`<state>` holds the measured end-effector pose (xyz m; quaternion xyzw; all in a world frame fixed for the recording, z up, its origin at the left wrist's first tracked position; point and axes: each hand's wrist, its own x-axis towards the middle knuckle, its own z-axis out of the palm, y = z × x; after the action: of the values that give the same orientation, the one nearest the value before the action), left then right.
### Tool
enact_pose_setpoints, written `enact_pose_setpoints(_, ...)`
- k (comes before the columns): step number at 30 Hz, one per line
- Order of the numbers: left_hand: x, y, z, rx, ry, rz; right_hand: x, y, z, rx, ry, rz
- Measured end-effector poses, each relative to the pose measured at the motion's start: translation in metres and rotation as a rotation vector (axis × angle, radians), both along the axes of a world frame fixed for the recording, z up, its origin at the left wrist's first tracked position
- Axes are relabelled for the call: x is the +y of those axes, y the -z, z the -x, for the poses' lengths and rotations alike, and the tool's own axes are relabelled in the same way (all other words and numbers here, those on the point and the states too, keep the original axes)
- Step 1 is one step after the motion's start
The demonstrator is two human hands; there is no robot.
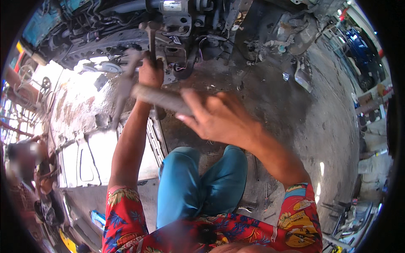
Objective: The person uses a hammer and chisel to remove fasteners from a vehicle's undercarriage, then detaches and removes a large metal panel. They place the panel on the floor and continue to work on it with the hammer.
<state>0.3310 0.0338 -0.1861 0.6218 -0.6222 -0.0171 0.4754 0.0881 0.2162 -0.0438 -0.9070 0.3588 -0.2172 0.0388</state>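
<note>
My right hand (228, 116) is closed around the handle of a hammer (162, 98), whose long, narrow head is smeared by motion to the left of the handle. In front of my left forearm, that head crosses close to my left wrist. My left hand (151, 76) grips a dark metal tool with a T-shaped top (152, 36); its shaft stands upright from the fist and its lower end shows below the wrist. Just beyond the left hand is a metal bracket (176, 52) on the dark vehicle frame (126, 40). Whether the T-topped tool touches the frame, I cannot tell.
A white body panel (86, 158) lies on the floor at my left. Another person (44, 179) is at the far left. Loose parts (301, 76) lie at the right on the stained concrete floor (270, 101). A blue vehicle (360, 55) stands at the far right.
</note>
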Motion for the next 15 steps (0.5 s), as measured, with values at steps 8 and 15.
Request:
enact_pose_setpoints(8,-0.025,-0.004,-0.036,0.087,0.057,-0.218,-0.065,-0.041,0.011,-0.136,0.877,-0.405)
enact_pose_setpoints(15,-0.084,0.038,-0.074,-0.095,0.192,-0.135,-0.035,-0.036,-0.074,0.087,0.228,-0.165)
